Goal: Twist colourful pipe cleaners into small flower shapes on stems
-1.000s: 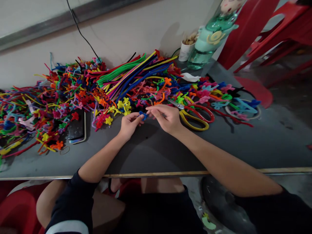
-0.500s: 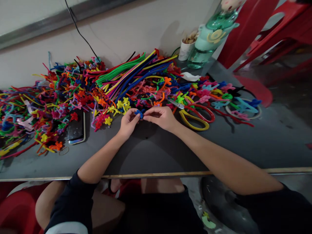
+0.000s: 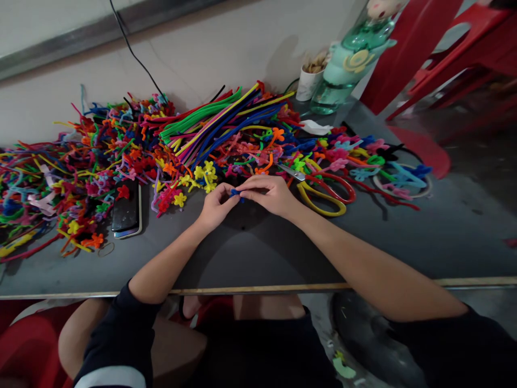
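Both hands meet over the grey table (image 3: 250,253) just in front of a heap of coloured pipe cleaners (image 3: 121,151). My left hand (image 3: 214,207) and my right hand (image 3: 269,194) pinch one small blue pipe-cleaner piece (image 3: 236,192) between their fingertips. Only a bit of the blue piece shows between the fingers. A bundle of straight pipe cleaners (image 3: 218,121) lies behind the hands, and small yellow pipe-cleaner flowers (image 3: 204,175) lie just left of them.
Scissors with yellow and red handles (image 3: 323,191) lie right of my right hand. A phone (image 3: 126,211) lies face up at the left. A green bottle (image 3: 347,64) and a white cup (image 3: 309,81) stand at the back right. Red plastic chairs (image 3: 444,48) stand beyond the table.
My hands have drawn closer together on the blue piece, and the fingers have turned it slightly; less of it shows now. Everything else stays where it was.
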Tool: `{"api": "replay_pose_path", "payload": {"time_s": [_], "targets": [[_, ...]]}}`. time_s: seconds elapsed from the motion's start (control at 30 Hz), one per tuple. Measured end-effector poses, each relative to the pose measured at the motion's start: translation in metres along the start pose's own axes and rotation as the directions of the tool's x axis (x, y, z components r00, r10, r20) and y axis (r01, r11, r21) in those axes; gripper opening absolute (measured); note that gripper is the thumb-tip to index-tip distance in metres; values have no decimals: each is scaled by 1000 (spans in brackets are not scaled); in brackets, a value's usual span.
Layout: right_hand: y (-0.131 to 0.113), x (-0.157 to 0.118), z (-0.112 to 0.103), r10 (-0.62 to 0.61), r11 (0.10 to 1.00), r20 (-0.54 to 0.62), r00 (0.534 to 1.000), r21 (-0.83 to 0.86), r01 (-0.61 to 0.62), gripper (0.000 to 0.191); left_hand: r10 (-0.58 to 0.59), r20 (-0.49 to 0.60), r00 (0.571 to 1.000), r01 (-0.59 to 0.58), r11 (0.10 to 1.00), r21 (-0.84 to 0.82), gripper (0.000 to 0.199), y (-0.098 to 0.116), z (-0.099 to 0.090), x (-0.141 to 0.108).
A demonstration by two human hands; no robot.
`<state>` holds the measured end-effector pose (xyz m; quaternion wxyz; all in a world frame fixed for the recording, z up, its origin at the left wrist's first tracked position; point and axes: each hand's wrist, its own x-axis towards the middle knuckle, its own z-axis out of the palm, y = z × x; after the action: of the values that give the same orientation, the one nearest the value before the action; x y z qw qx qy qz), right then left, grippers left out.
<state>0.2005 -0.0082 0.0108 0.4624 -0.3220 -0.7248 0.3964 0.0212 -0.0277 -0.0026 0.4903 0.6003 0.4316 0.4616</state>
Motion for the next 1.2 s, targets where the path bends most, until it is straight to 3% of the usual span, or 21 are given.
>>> {"api": "replay_pose_path", "payload": {"time_s": [0.13, 0.27, 0.47, 0.63, 0.87, 1.03, 1.2], "targets": [[2, -1, 1, 58, 998, -45, 997, -23, -59, 20, 17, -115, 993, -20, 1000, -21, 17, 0, 0, 0], [0, -2, 3, 142, 988, -96, 985, -47, -147, 21, -17, -161, 987, 22, 999, 30, 20, -2, 1, 0], [2, 4, 0, 294, 937, 68, 953, 175, -301, 31, -10, -186, 983, 24, 997, 74, 23, -5, 0, -1], [8, 7, -3, 393, 876, 138, 909, 244, -416, 35, -14, -173, 985, 34, 993, 111, 20, -3, 0, -2], [9, 4, -2, 328, 894, 261, 908, 226, -388, 37, 25, -95, 995, -13, 993, 118, 18, 4, 3, -7], [7, 2, 1, 293, 911, 206, 934, 235, -338, 36, 13, -115, 993, 0, 993, 115, 18, 3, 3, -5], [4, 4, -2, 335, 885, 212, 918, 262, -384, 36, 10, -170, 985, 11, 992, 124, 17, 0, 2, -3]]}}
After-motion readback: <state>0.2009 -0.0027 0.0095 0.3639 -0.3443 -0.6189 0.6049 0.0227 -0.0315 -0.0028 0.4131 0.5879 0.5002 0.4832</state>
